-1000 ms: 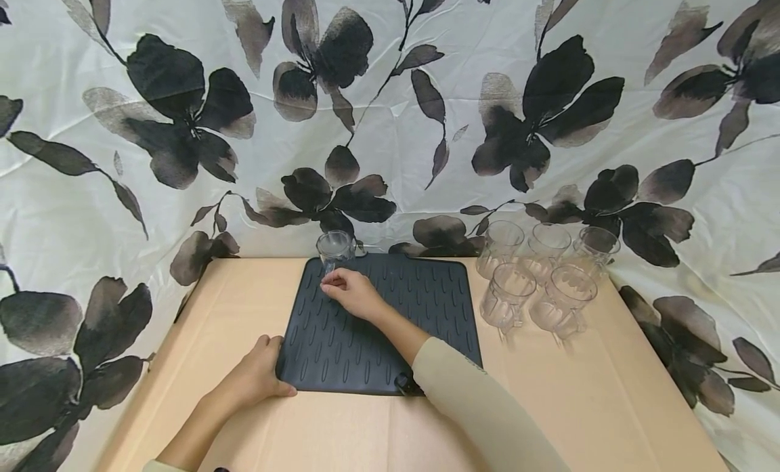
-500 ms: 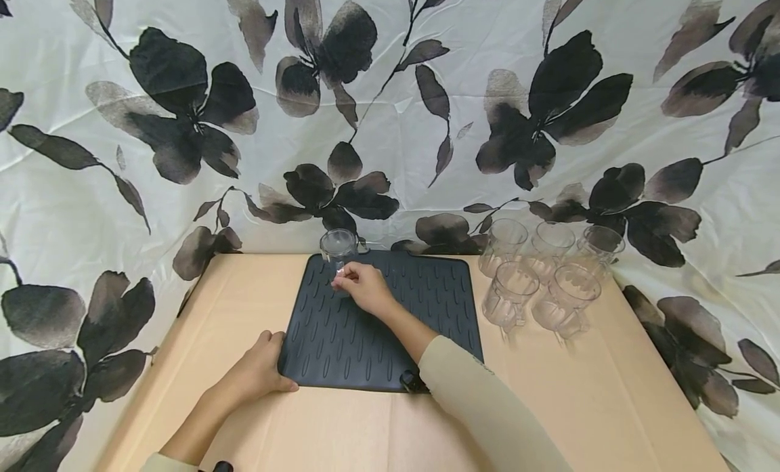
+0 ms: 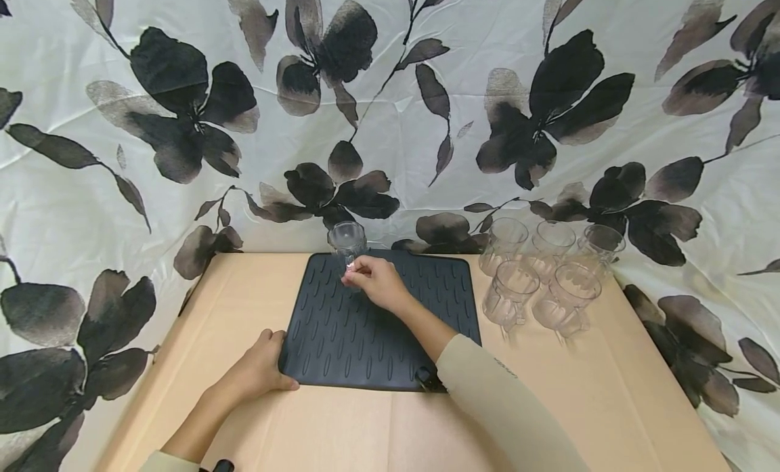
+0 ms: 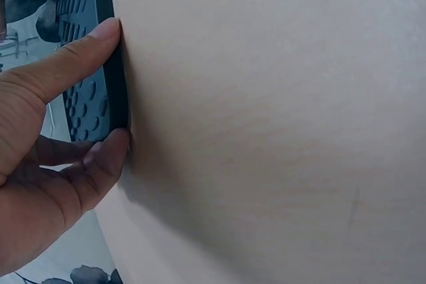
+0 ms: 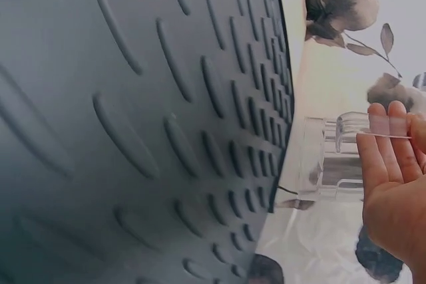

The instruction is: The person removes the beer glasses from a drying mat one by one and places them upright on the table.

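In the head view, my right hand [image 3: 379,282] pinches the handle of a clear mug [image 3: 347,238] over the back left part of a dark ribbed drying mat [image 3: 378,350]. Seen from the right wrist, the mug [image 5: 326,157] is see-through, and its handle lies between thumb and fingers of my right hand [image 5: 393,191]. It looks raised off the mat, though the gap is hard to judge. My left hand [image 3: 258,367] holds the mat's front left corner. Its thumb [image 4: 86,51] lies along the front edge, with the fingers round the side.
Several more clear mugs [image 3: 512,292] stand in a group on the pale table [image 3: 341,431], right of the mat. A floral cloth [image 3: 402,120] hangs behind the table. A small black object [image 3: 428,379] lies at my right sleeve, by the mat's front edge.
My right hand has moved to the right with the mug, which now looks slightly higher. My left hand has stayed at the mat's corner.
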A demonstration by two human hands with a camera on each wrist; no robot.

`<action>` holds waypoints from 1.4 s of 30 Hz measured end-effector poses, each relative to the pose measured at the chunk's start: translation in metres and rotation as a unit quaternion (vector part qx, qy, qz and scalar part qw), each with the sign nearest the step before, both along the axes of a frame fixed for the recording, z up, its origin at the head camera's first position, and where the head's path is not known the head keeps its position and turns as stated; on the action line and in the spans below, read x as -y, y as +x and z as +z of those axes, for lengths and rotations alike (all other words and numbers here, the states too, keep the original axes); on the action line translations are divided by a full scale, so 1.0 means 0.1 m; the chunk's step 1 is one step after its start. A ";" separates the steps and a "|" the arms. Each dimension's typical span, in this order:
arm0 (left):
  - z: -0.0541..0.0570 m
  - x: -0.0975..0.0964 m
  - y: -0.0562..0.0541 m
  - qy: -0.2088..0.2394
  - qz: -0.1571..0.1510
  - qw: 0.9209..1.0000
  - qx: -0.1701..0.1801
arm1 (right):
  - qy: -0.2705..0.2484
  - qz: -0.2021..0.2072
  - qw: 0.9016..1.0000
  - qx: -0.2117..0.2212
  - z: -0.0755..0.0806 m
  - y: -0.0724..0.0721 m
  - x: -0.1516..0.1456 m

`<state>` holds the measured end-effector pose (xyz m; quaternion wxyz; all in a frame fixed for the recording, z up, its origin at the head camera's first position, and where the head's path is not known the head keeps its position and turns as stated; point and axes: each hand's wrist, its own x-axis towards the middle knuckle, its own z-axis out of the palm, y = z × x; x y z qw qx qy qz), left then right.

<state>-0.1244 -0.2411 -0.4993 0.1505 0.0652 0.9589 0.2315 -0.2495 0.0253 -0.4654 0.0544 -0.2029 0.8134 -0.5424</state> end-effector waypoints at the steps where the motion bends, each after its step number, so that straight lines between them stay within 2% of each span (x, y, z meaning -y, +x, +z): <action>1: -0.01 0.00 0.00 0.002 0.001 1.000 -0.001 | 0.002 0.000 1.000 -0.001 0.03 0.00 -0.02; 7: -0.02 0.00 0.01 0.005 0.002 1.000 -0.004 | 0.014 -0.001 1.000 -0.019 0.28 0.05 -0.20; 13: 0.01 -0.02 0.03 0.000 0.004 1.000 -0.006 | 0.018 -0.002 0.999 -0.047 0.62 0.12 -0.44; 24: 0.05 -0.03 0.05 -0.031 0.005 0.999 -0.022 | 0.009 -0.009 0.995 -0.099 1.12 0.28 -0.92; 34: 0.07 -0.07 0.07 -0.020 0.016 0.999 -0.025 | -0.018 -0.017 0.993 -0.114 1.37 0.41 -1.34; 42: 0.12 -0.08 0.06 -0.027 0.018 0.999 -0.017 | 0.003 -0.038 0.991 -0.128 1.46 0.48 -1.73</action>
